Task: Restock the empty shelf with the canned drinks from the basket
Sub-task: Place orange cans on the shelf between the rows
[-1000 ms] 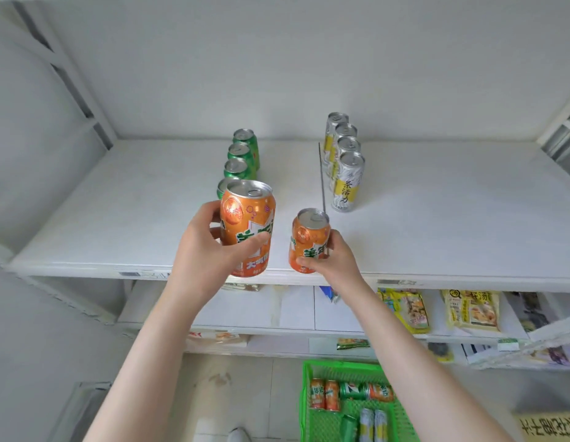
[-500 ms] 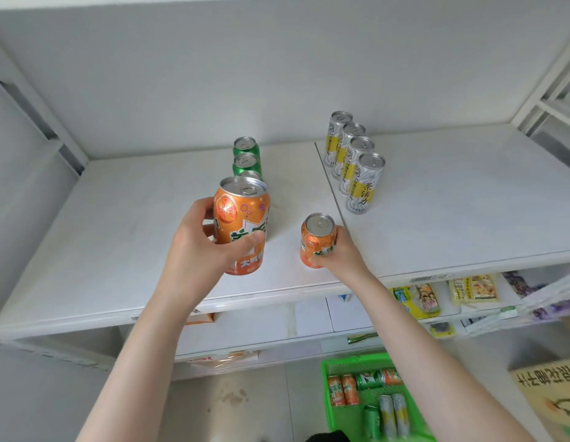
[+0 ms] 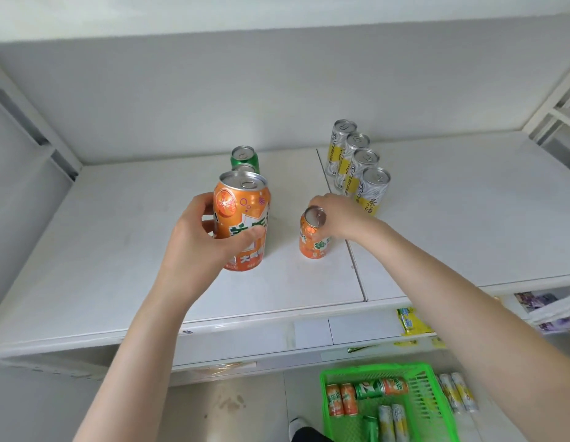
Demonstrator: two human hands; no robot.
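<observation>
Left hand: fingers and thumb wrapped round an upright orange can, held over the white shelf; whether its base touches the board cannot be told. Directly beyond this hand, a file of green cans stands toward the back wall, mostly hidden by the held can. Right hand: fingers curled over the rim of a second orange can, which meets the shelf at its base and leans slightly, just to the right of the left hand. Just beyond and right of the right hand stands a row of four silver-and-yellow cans. Beneath the right forearm, on the floor, a green basket holds orange, green and silver-and-yellow cans lying on their sides.
</observation>
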